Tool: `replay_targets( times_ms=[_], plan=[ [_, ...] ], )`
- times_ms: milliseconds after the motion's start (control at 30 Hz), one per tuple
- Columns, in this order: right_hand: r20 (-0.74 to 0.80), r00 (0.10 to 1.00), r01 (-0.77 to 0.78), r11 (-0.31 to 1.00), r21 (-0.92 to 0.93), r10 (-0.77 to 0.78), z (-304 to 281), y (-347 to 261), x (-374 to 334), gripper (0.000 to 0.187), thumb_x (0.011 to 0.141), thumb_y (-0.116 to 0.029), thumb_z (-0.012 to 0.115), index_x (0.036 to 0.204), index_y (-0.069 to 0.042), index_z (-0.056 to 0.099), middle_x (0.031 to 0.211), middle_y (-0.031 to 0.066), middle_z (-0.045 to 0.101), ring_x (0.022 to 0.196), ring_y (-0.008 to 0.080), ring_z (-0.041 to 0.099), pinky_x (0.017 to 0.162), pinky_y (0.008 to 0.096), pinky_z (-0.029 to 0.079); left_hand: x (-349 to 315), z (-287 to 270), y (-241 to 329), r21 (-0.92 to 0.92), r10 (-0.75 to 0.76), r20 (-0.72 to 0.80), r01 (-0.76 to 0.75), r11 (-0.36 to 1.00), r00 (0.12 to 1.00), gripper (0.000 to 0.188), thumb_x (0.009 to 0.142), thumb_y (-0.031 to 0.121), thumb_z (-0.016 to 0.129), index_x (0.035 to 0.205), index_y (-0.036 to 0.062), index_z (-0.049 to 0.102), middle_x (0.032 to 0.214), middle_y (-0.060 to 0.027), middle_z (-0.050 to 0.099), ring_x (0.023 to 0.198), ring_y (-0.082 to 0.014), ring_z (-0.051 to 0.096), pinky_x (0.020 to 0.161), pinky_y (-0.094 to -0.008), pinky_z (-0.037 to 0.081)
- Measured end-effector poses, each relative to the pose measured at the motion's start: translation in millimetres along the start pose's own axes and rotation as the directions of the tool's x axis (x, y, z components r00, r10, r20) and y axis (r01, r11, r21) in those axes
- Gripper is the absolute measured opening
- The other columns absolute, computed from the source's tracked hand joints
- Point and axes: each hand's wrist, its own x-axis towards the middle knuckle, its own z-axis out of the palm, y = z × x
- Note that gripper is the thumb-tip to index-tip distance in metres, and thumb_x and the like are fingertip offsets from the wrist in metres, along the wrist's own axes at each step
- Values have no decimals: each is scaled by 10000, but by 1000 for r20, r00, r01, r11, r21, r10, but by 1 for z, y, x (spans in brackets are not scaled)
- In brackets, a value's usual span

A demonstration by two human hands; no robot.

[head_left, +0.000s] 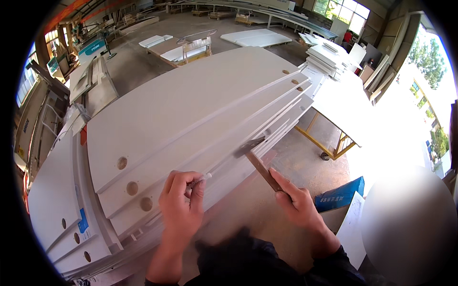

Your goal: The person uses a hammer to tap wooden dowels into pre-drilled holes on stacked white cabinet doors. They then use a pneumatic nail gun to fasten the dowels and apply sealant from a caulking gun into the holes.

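Observation:
My right hand [298, 205] is closed round the brown wooden handle of a hammer [261, 168], whose dark metal head hangs over the front edges of the stacked white panels. My left hand [182, 205] is closed in a pinch over the near edge of the stack, and a small whitish piece [207, 176] pokes out from its fingertips; its kind is too small to tell. Beneath both hands, the white panels [191, 95] lie in stepped layers. Round holes [132, 188] show near their left ends, and more near the right ends.
Another stepped panel stack [52, 190] stands at my left. Beyond to the right is a yellow-framed trolley [329, 143] on casters. A blue bag or box [339, 193] sits on the floor by my right arm. A person in red [348, 36] is far back.

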Motion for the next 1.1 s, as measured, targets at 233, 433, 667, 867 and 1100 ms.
replay_targets(
  times_ms=[233,433,667,867,1100],
  plan=[
    [-95,928,-352,932,88,360,-83,77,-32,614,996,3,596,1598,-61,490,1422,252,669,1173,222,724,991,315,528,63,166,22,-47,91,163,-85,995,982,89,998,51,730,1041,6,667,881,-124,723,686,-202,637,633,-327,518],
    [-196,892,-391,913,118,408,-139,130,-19,601,999,4,571,1591,-76,508,1122,214,758,932,148,690,874,307,551,148,280,46,24,221,133,-225,974,966,93,1003,47,712,997,9,626,855,-124,696,716,-258,667,650,-372,528],
    [-223,907,-337,933,125,357,-191,196,46,600,1003,15,554,1594,-77,508,856,101,655,758,118,610,748,292,530,272,332,70,167,275,125,-293,941,953,92,991,32,708,1020,3,625,928,-146,710,814,-318,702,724,-419,554],
    [-161,919,-324,921,215,360,-236,245,119,599,1038,16,512,1630,-58,452,798,11,590,682,80,548,643,254,472,323,366,47,297,157,185,-207,932,970,68,1007,58,683,1036,15,639,944,-155,730,876,-357,716,765,-468,556],
    [-36,995,97,994,50,-95,-263,299,253,608,1059,17,480,1659,-51,408,744,-15,536,623,60,495,588,241,428,334,409,-12,368,33,275,-137,920,961,101,1002,108,688,1044,18,668,1061,-147,707,953,-355,705,825,-471,573]
  ],
)
